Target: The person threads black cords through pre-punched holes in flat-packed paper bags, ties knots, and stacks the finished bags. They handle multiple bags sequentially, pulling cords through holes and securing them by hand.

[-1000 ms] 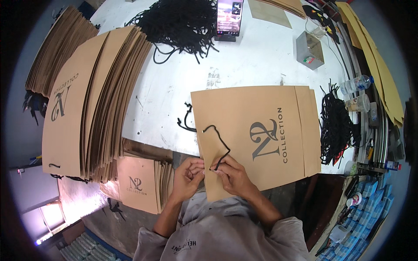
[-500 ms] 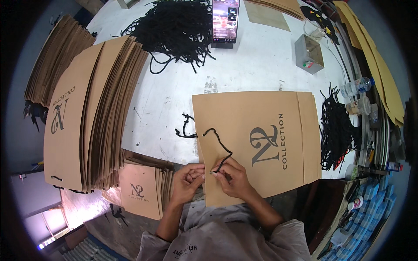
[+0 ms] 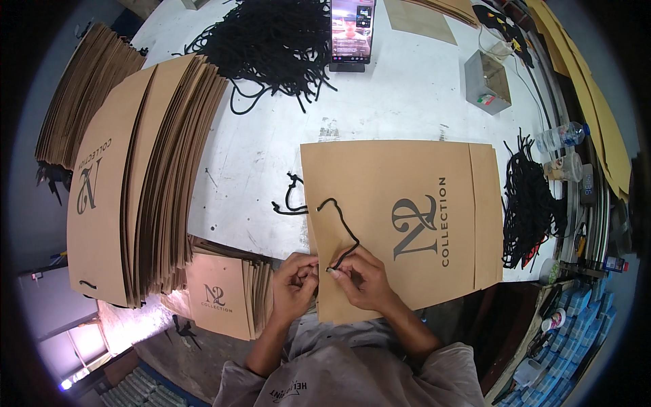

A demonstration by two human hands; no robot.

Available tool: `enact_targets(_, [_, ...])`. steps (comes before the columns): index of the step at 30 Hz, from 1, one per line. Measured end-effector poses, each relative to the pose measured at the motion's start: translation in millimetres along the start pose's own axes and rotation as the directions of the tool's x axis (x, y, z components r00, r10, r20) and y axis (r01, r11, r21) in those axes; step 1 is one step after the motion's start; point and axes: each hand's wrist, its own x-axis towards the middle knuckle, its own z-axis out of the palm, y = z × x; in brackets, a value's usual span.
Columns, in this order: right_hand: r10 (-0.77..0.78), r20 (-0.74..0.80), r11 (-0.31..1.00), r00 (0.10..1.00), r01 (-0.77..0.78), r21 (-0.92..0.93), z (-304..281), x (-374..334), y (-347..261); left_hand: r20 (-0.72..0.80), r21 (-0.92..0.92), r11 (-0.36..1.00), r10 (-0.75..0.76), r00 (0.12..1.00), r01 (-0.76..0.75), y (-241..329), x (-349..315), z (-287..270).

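Observation:
A flat brown paper bag (image 3: 420, 163) with a dark printed logo lies across the table's front edge, its mouth toward the left. From a hole near that mouth runs a black cord (image 3: 344, 225), whose lower end my right hand (image 3: 365, 279) pinches against the paper. At the bag's left edge my left hand (image 3: 296, 279) is closed, with its fingertips at the paper; part of them goes out of sight behind the edge. Another knotted black cord (image 3: 290, 209) sticks out past the bag's left side onto the white table (image 3: 261, 156).
Tall stacks of brown bags (image 3: 108, 163) stand at the left, with a smaller stack (image 3: 224, 295) below. A heap of black cords (image 3: 268, 51) lies beside a phone (image 3: 350, 34) on a stand. More cords (image 3: 529, 210), a grey box (image 3: 487, 81) and a plastic bottle (image 3: 561, 138) are at the right.
The left hand's fingers have curled in a little more at the bag's edge. My right hand keeps its pinch on the cord; the bag stays almost where it was.

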Motion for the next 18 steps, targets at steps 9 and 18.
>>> enact_targets(9, [-0.072,-0.049,0.994,0.996,0.068,-0.086,2.0,0.0,0.4,-0.032,-0.079,0.995,-0.068,0.997,0.066,2.1,-6.3,2.0])
enact_targets(18, [-0.113,-0.062,0.984,0.992,0.103,-0.143,6.5,2.6,-3.8,-0.010,-0.227,0.968,-0.112,0.994,0.107,3.6,-2.4,3.0])
